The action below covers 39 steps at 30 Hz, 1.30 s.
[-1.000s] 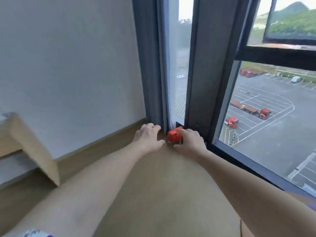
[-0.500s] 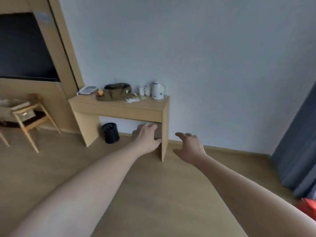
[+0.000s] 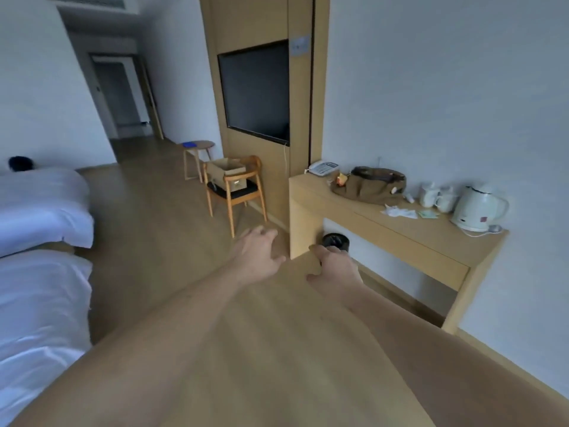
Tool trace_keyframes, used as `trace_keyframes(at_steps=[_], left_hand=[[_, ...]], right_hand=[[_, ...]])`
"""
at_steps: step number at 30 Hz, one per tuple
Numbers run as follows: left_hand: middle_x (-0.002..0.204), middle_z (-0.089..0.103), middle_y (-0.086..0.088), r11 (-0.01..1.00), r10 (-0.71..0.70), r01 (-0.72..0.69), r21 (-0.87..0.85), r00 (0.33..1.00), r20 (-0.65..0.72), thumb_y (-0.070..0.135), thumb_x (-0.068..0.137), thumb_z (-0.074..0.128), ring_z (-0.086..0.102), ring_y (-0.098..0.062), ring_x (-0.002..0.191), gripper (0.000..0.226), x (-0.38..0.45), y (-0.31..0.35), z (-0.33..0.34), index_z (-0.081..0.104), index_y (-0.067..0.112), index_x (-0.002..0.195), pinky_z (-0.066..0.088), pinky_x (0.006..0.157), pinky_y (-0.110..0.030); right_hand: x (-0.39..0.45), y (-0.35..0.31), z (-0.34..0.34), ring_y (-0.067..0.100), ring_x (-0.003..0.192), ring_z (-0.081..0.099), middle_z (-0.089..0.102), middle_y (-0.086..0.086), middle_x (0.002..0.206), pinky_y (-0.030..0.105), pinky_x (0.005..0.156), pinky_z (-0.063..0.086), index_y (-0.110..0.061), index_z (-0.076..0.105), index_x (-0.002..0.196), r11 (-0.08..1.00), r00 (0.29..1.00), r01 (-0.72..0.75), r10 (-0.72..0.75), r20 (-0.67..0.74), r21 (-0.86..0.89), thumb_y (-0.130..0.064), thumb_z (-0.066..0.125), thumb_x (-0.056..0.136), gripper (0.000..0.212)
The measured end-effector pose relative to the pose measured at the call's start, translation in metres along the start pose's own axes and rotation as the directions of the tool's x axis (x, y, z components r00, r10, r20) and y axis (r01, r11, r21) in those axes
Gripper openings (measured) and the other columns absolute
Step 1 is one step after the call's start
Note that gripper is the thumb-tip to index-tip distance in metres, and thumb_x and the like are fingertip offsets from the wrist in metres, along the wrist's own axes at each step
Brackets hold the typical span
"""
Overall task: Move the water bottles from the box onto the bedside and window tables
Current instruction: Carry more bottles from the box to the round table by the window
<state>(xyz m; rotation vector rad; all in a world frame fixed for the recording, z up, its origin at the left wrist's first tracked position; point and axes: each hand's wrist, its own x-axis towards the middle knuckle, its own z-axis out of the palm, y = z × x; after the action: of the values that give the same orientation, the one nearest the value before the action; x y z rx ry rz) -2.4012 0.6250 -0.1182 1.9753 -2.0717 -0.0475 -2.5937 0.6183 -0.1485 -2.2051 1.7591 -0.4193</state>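
I see wood floor (image 3: 154,241), with the open cardboard box (image 3: 226,171) on a chair (image 3: 238,195) left of the worktop (image 3: 400,229). My left hand (image 3: 257,257) and right hand (image 3: 334,266) reach forward, fingers loose, holding nothing.

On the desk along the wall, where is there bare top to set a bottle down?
On the desk, the front strip nearest the camera, from the phone to the kettle, lies bare. The back is crowded: brown bag, cups, papers.
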Motion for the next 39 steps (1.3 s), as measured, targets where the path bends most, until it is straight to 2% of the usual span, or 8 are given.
trace_keyframes(at_steps=[6,11,18,23,27,33,36,39], left_hand=[[0.146,0.049,-0.009,0.984,-0.178,0.178,0.016,0.984,-0.007,0.052,0.09,0.063,0.045,-0.032,0.134,0.064,0.056,-0.07,0.0,0.047,0.023,0.145,0.045,0.106,-0.046],[0.142,0.05,-0.011,0.975,-0.221,0.221,0.018,0.975,-0.015,0.052,0.088,0.062,0.045,-0.034,0.131,0.066,0.126,-0.146,0.015,0.047,0.022,0.145,0.045,0.107,-0.046],[0.149,0.045,-0.012,0.975,-0.223,0.223,0.005,0.975,-0.018,0.044,0.09,0.067,0.042,-0.033,0.136,0.066,0.26,-0.274,0.004,0.045,0.019,0.147,0.044,0.109,-0.05],[0.137,0.052,-0.014,0.97,-0.238,0.237,-0.046,0.971,-0.031,0.042,0.088,0.066,0.046,-0.036,0.129,0.06,0.354,-0.348,-0.017,0.051,0.016,0.139,0.045,0.105,-0.049],[0.136,0.053,-0.014,0.97,-0.238,0.236,-0.065,0.971,-0.032,0.042,0.087,0.067,0.047,-0.035,0.128,0.061,0.419,-0.395,-0.011,0.05,0.017,0.141,0.046,0.104,-0.048],[0.147,0.048,-0.013,0.968,-0.248,0.246,-0.049,0.968,-0.039,0.043,0.09,0.066,0.043,-0.033,0.135,0.067,0.522,-0.469,0.02,0.044,0.017,0.148,0.043,0.109,-0.047],[0.141,0.051,-0.013,0.961,-0.277,0.276,-0.02,0.96,-0.043,0.041,0.089,0.066,0.045,-0.033,0.131,0.061,0.587,-0.506,0.03,0.048,0.016,0.143,0.045,0.106,-0.047],[0.136,0.052,-0.012,0.952,-0.305,0.305,-0.002,0.952,-0.038,0.042,0.09,0.066,0.047,-0.033,0.127,0.055,0.659,-0.54,0.032,0.051,0.014,0.134,0.048,0.102,-0.046]], right_hand=[[0.108,-0.049,0.022,0.035,0.121,0.051,0.057,0.011,0.126,0.045,0.096,0.049,-0.021,0.046,0.144,0.987,0.985,0.16,-0.162,0.066,0.027,-0.033,0.066,0.087,0.062],[0.204,-0.092,0.057,0.035,0.122,0.052,0.062,0.01,0.123,0.045,0.099,0.049,-0.028,0.045,0.147,0.971,0.967,0.233,-0.237,0.092,0.052,-0.032,0.064,0.084,0.066],[0.369,-0.17,0.093,0.032,0.132,0.045,0.057,0.007,0.138,0.047,0.107,0.043,-0.034,0.051,0.143,0.972,0.974,0.206,-0.215,0.075,0.11,-0.032,0.068,0.084,0.061],[0.471,-0.22,0.106,0.03,0.133,0.045,0.055,0.006,0.142,0.046,0.106,0.041,-0.032,0.043,0.15,0.975,0.977,0.198,-0.204,0.061,0.097,-0.033,0.068,0.086,0.069],[0.55,-0.246,0.121,0.031,0.135,0.043,0.051,0.007,0.146,0.046,0.107,0.04,-0.03,0.038,0.154,0.978,0.976,0.193,-0.2,0.089,0.074,-0.031,0.067,0.087,0.073],[0.682,-0.272,0.162,0.03,0.13,0.049,0.058,0.006,0.137,0.045,0.105,0.045,-0.026,0.044,0.149,0.975,0.968,0.219,-0.221,0.115,0.035,-0.035,0.065,0.089,0.064],[0.758,-0.285,0.176,0.028,0.123,0.053,0.059,0.005,0.129,0.046,0.1,0.049,-0.028,0.051,0.142,0.968,0.962,0.244,-0.249,0.112,0.053,-0.037,0.067,0.087,0.058],[0.841,-0.301,0.179,0.028,0.121,0.054,0.057,0.007,0.128,0.049,0.098,0.052,-0.023,0.05,0.141,0.962,0.958,0.26,-0.268,0.106,0.084,-0.034,0.07,0.086,0.059]])
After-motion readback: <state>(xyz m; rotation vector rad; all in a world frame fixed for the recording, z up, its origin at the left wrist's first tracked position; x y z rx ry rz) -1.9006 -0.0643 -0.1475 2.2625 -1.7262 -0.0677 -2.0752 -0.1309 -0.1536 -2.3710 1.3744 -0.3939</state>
